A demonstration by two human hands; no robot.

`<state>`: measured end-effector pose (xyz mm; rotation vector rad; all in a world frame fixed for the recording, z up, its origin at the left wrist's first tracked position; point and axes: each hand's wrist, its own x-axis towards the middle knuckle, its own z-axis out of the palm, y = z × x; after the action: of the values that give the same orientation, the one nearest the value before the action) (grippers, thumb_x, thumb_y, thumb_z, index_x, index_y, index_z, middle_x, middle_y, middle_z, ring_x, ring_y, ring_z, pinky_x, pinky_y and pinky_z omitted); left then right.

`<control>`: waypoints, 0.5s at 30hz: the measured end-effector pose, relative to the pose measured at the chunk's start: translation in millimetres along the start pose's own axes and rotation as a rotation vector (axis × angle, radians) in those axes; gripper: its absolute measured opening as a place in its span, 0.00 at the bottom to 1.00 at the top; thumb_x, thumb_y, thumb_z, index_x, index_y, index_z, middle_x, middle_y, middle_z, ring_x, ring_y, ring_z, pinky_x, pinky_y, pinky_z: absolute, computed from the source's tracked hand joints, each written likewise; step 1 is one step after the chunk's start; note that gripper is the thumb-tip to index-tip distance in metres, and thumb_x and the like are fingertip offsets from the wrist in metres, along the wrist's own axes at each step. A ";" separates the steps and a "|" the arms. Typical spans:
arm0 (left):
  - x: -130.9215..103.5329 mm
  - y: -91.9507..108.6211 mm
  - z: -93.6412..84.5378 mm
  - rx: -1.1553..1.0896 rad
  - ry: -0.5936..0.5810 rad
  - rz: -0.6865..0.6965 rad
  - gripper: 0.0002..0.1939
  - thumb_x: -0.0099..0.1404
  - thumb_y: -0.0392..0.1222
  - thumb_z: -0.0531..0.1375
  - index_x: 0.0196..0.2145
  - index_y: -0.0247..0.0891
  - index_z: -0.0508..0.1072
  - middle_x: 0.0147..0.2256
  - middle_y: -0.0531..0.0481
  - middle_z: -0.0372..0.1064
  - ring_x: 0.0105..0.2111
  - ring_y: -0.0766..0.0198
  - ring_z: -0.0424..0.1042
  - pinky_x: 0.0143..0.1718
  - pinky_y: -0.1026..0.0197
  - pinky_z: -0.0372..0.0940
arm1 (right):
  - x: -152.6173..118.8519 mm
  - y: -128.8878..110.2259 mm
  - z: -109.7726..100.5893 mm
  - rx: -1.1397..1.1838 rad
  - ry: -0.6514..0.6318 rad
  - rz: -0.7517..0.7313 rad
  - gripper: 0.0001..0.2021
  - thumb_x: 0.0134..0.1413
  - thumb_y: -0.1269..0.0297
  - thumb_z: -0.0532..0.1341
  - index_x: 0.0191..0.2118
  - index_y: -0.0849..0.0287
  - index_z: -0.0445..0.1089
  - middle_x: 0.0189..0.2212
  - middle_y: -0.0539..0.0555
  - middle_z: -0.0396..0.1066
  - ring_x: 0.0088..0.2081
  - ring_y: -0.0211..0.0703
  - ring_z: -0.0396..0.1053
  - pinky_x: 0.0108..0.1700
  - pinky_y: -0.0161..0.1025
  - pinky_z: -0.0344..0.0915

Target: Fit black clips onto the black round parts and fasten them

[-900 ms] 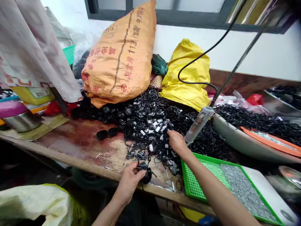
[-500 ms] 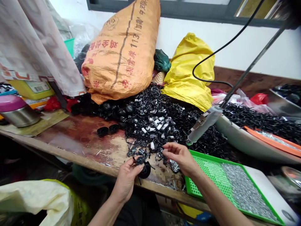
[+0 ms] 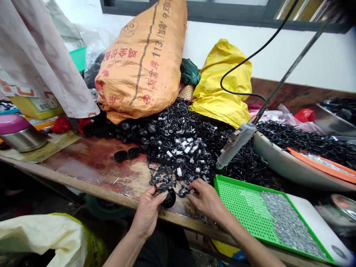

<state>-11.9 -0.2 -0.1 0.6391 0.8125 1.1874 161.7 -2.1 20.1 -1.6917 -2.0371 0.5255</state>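
Near the bench's front edge, my left hand pinches a black plastic assembly with a round black part on it. To its right, my right hand has its fingers closed on a small dark glossy part. The two held parts are close to each other. Just behind both hands lies a large pile of small black parts with white pieces among them. A grey electric screwdriver hangs on a rod over the pile's right side.
A green tray of small metal pieces lies at the right, below a large basin of black parts. An orange sack and a yellow bag stand behind. A steel container with a purple lid stands at the left.
My right hand has moved slightly left and down and now holds a dark glossy part. My left hand still holds the black assembly. The hanging screwdriver appears slightly further left.
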 end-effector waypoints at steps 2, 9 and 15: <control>-0.3 0.3 1.3 0.012 0.012 -0.005 0.12 0.51 0.33 0.59 0.36 0.34 0.69 0.30 0.50 0.71 0.32 0.68 0.66 0.36 0.67 0.59 | 0.5 -7.3 10.6 -0.248 0.061 0.033 0.09 0.42 0.60 0.57 0.30 0.59 0.63 0.29 0.53 0.62 0.31 0.44 0.62 0.30 0.37 0.57; -4.4 7.2 5.6 0.063 0.006 -0.046 0.12 0.49 0.34 0.60 0.34 0.33 0.71 0.31 0.48 0.71 0.32 0.64 0.67 0.36 0.64 0.59 | 7.4 -2.6 22.0 -0.511 0.134 0.083 0.08 0.44 0.60 0.56 0.30 0.58 0.60 0.29 0.53 0.63 0.30 0.44 0.64 0.27 0.37 0.58; -6.4 6.9 13.2 0.131 -0.118 -0.081 0.13 0.50 0.33 0.58 0.36 0.33 0.71 0.29 0.48 0.71 0.31 0.64 0.67 0.37 0.62 0.59 | -2.5 -7.2 -12.8 0.110 0.240 0.036 0.14 0.41 0.67 0.56 0.39 0.59 0.59 0.34 0.52 0.65 0.34 0.40 0.64 0.35 0.37 0.62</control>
<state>-5.9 -4.8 14.3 0.7698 0.8131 1.0193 163.3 -5.6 34.4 -1.6438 -1.7792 0.4154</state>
